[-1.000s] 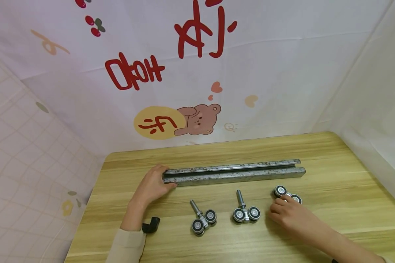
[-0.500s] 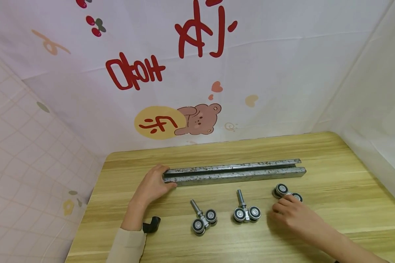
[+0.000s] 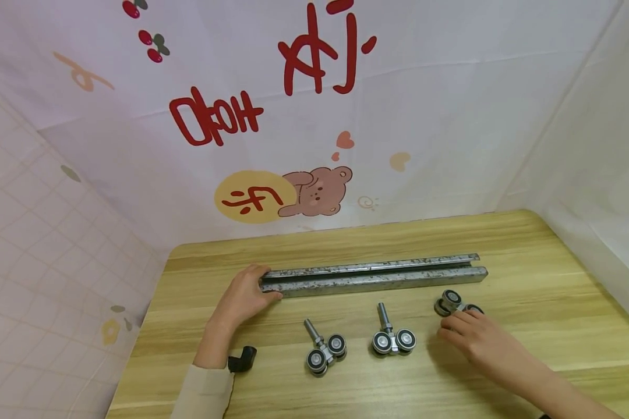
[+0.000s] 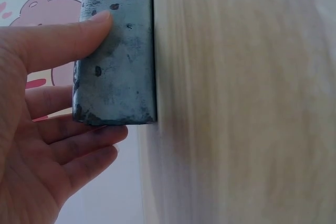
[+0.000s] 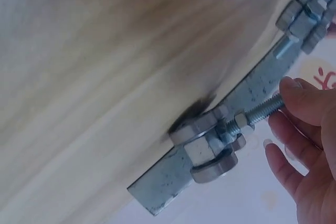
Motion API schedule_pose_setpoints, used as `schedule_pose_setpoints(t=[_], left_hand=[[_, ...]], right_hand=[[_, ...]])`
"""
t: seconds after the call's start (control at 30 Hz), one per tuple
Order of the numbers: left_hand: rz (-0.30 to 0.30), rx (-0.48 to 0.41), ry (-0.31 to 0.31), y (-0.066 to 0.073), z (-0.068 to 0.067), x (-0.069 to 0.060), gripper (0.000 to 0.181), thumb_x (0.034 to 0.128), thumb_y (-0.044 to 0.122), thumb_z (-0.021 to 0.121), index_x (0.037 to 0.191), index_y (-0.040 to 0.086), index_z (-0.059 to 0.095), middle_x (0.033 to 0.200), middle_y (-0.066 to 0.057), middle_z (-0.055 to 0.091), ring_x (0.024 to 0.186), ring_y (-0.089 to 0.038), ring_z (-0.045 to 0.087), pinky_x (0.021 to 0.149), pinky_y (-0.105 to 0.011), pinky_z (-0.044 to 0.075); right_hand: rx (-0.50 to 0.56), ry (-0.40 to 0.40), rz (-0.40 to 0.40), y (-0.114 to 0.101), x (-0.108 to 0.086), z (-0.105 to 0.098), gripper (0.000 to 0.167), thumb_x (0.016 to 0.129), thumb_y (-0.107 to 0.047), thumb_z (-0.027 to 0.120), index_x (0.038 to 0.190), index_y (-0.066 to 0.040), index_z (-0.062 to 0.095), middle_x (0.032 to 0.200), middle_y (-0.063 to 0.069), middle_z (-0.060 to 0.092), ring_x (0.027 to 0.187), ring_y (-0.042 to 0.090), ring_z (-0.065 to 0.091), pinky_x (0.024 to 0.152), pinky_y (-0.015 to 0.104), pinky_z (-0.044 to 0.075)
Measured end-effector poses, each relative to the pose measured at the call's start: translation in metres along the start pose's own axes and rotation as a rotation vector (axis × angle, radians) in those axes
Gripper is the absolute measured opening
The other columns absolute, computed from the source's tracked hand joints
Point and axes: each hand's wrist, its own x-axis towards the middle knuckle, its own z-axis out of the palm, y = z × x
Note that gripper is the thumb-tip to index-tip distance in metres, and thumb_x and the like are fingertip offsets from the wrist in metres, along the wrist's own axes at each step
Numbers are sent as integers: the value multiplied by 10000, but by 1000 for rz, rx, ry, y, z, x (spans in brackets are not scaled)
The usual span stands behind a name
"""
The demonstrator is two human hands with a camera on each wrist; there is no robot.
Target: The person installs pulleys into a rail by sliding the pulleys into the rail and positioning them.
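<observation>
A grey metal channel rail (image 3: 372,284) with worn, speckled surfaces lies lengthwise on the table. My left hand (image 3: 243,298) grips its left end; in the left wrist view the thumb presses the rail's face while the fingers reach behind and below the end. Toward the right, my right hand (image 3: 484,340) holds a roller trolley (image 3: 451,298) by its threaded bolt (image 5: 266,109), pinched between thumb and fingers. That trolley's wheels are just in front of the rail's right end. Two similar roller trolleys, a middle one (image 3: 393,341) and a left one (image 3: 326,353), lie with their bolts pointing away.
The wood-grain table (image 3: 356,390) ends at the back against a white printed cloth (image 3: 440,128). More cloth hangs along both sides. A black angled piece (image 3: 243,359) sits beside the left wrist.
My right hand has shifted slightly to the right, and the trolley in it has turned a little, its left wheel rising. The left hand and the rail stay in place.
</observation>
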Motion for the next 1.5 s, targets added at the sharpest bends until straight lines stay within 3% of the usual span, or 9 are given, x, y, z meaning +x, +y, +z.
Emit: schedule_pose_setpoints(t=[0.07, 0.23, 0.67, 0.97, 1.27, 1.5], left_hand=[[-4, -2, -1, 0, 0, 0, 729, 840, 312, 899, 1428, -14, 617, 1446, -219, 595, 1327, -423, 567, 1081, -586, 490], [-12, -6, -3, 0, 1, 0, 730, 840, 311, 901, 1433, -5, 616, 1452, -217, 591, 1332, -422, 563, 1081, -588, 489], [-1, -11, 3, 1, 1, 0, 717, 836, 299, 905, 1419, -11, 626, 1447, -221, 594, 1333, -424, 563, 1084, -582, 489], [-13, -6, -6, 2, 0, 0, 724, 839, 304, 905, 1426, -10, 620, 1452, -222, 590, 1334, -429, 561, 1079, -587, 492], [-11, -1, 5, 2, 0, -1, 719, 825, 300, 913, 1409, -13, 634, 1437, -225, 601, 1324, -432, 568, 1077, -589, 493], [-12, 1, 3, 2, 1, 0, 722, 828, 298, 913, 1412, -16, 629, 1438, -222, 600, 1322, -424, 571, 1079, -587, 492]], right_hand=[[15, 27, 15, 2, 1, -2, 605, 1172, -206, 188, 937, -109, 737, 978, -5, 675, 867, 201, 643, 715, 404, 557], [73, 59, 52, 10, 2, -9, 573, 1177, -245, 226, 946, -111, 733, 985, -33, 678, 872, 152, 647, 767, 334, 545], [64, 182, 103, 35, -6, -17, 597, 1166, -356, 306, 936, -29, 750, 933, 19, 691, 770, 216, 679, 708, 276, 567], [65, 201, 125, 48, -10, -21, 612, 1165, -377, 321, 917, -12, 746, 913, 27, 680, 764, 216, 671, 764, 184, 549], [77, 190, 204, 59, -18, -25, 649, 1152, -444, 312, 959, -4, 749, 918, 29, 689, 761, 217, 677, 806, 93, 515], [140, 162, 270, 64, -24, -28, 620, 1134, -472, 355, 975, -21, 749, 913, -14, 690, 750, 147, 660, 753, 70, 495]])
